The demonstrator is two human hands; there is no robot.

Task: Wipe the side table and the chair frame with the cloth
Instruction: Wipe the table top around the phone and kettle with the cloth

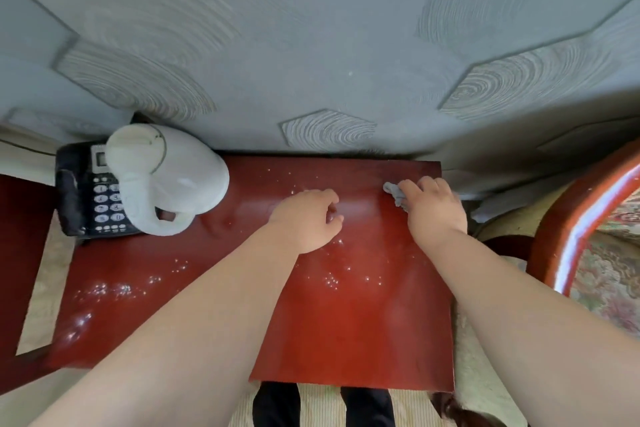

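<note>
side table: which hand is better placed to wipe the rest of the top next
Right. The right hand grips the cloth against the side table near its far right corner; the left hand holds nothing, fingers loosely curled.

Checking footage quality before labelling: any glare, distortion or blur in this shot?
Head view: wide-angle distortion bows the wall and side table edges; glints sparkle on its specks; a white glare streak runs along the chair frame; left hand, right hand and cloth look sharp.

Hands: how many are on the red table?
2. The left hand rests on the middle of the table; the right hand grips the cloth near its far right corner.
</note>
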